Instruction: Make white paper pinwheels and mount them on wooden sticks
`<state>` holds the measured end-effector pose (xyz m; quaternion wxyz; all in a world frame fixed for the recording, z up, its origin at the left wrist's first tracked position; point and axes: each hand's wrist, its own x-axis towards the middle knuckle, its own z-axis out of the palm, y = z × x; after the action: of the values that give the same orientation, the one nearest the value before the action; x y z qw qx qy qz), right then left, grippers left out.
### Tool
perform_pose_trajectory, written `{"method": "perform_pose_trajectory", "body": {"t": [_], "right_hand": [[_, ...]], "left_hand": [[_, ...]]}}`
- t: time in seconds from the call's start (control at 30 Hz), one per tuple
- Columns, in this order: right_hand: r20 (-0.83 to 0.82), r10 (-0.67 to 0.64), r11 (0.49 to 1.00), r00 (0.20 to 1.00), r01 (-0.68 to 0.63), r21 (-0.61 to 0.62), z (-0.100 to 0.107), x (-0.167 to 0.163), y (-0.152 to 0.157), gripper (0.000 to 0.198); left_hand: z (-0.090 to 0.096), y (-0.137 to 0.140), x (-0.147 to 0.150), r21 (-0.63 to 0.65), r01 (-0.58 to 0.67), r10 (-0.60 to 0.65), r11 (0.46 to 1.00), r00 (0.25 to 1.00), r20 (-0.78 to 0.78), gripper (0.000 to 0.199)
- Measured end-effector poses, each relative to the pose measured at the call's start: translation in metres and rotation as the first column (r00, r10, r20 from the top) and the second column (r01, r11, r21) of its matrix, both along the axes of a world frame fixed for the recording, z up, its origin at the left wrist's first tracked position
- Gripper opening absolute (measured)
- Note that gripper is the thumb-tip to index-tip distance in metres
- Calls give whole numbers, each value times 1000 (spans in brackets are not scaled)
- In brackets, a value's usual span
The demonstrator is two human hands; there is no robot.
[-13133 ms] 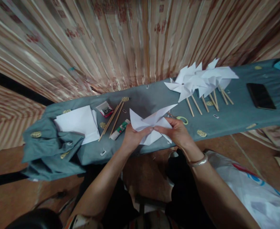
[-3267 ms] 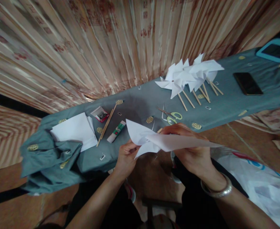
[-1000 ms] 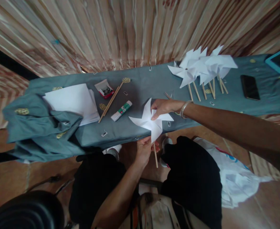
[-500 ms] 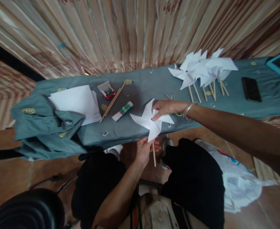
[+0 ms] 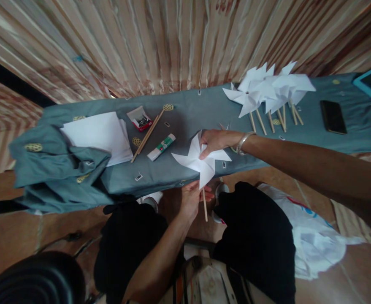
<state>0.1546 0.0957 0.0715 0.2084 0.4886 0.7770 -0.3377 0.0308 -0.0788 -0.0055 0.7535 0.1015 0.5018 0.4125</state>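
Grips a wooden stick (image 5: 205, 207) in the left hand (image 5: 190, 200), below the paper pinwheel (image 5: 196, 164) at the near edge of the desk (image 5: 188, 112). Pinches the pinwheel's centre in the right hand (image 5: 216, 142), with thumb on top, apparently fixing paper to stick and likely calling next for firm thumb pressure against a steady stick. Beyond, has a glue stick (image 5: 161, 147), an open red box (image 5: 145, 126) and clustered white pinwheels (image 5: 272, 90) lying untouched.
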Motion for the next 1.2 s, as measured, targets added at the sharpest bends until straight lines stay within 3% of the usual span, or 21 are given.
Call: {"method": "perform_pose_trajectory", "body": {"t": [0.2, 0.47, 0.7, 1.2], "right_hand": [[-29, 34, 999, 999, -35, -17, -13, 4, 7, 31], [-43, 13, 999, 999, -15, -43, -2, 1, 1, 29], [-38, 14, 999, 999, -15, -35, -10, 5, 4, 34], [-59, -13, 998, 998, 9, -60, -7, 2, -1, 31]], "left_hand": [[-2, -2, -2, 6, 25, -25, 1000, 1000, 6, 45], [5, -14, -10, 11, 83, -84, 996, 988, 130, 46], [0, -16, -8, 67, 93, -102, 993, 984, 143, 50], [2, -13, -3, 19, 93, -95, 996, 982, 161, 55]]}}
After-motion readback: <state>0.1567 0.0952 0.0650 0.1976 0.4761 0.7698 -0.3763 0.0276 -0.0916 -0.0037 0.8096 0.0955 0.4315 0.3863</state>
